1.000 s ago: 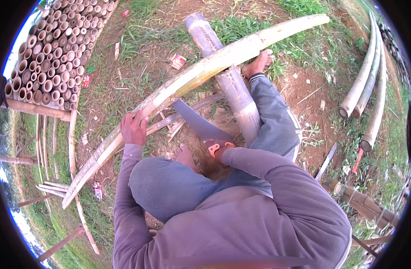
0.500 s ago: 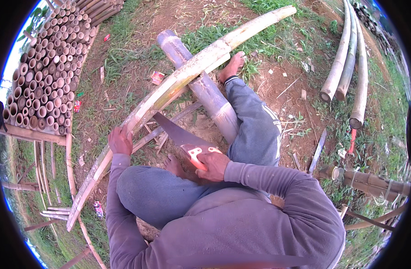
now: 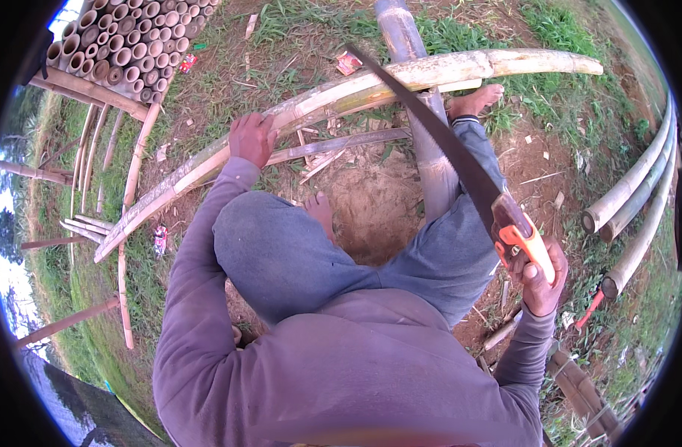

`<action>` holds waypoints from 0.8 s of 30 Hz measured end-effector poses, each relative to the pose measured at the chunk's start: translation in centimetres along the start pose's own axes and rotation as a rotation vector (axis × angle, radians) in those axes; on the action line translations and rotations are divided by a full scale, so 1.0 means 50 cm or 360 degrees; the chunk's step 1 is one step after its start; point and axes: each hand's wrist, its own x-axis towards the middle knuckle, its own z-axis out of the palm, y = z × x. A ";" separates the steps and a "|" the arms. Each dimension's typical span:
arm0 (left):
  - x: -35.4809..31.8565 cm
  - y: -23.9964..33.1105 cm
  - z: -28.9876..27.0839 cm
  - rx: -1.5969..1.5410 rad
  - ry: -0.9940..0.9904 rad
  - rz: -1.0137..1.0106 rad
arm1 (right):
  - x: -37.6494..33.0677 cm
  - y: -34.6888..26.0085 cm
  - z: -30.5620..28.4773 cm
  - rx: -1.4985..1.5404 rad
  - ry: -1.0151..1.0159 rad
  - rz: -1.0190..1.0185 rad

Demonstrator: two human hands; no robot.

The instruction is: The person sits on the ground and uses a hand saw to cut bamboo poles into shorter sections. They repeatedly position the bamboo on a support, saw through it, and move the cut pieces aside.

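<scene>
A long pale bamboo pole (image 3: 319,104) lies slantwise in front of me, crossing over a thick greyish bamboo log (image 3: 434,153). My left hand (image 3: 253,139) is closed around the pole left of the crossing. In my right hand (image 3: 540,277), off to the right, is a handsaw (image 3: 460,160) gripped by its orange handle. Its dark blade points up and to the left, raised above my right leg and passing in front of the log and pole in view. Whether the blade touches anything is hard to tell, but it looks lifted clear.
Stacked cut bamboo pieces (image 3: 125,45) fill a rack at the upper left. Several thin bamboo rails (image 3: 132,201) stand below it. Long bamboo poles (image 3: 631,179) lie at the right, beside a red-handled tool (image 3: 590,309). A tied bamboo piece (image 3: 583,387) is at the lower right.
My right hand has drawn the handsaw away from the pole, lifting it up and to the right. My left hand still grips the pole. The whole view has turned.
</scene>
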 end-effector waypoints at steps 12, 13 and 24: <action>0.008 0.002 0.007 0.0053 0.0008 0.0027 | 0.192 0.225 0.264 -0.0065 0.0440 -0.0167; 0.006 0.001 0.010 0.0058 0.0004 0.0019 | 0.198 0.225 0.269 -0.0050 0.0412 -0.0157; 0.001 -0.001 0.003 0.0085 0.0022 0.0048 | 0.162 0.226 0.246 -0.0273 0.0266 -0.0212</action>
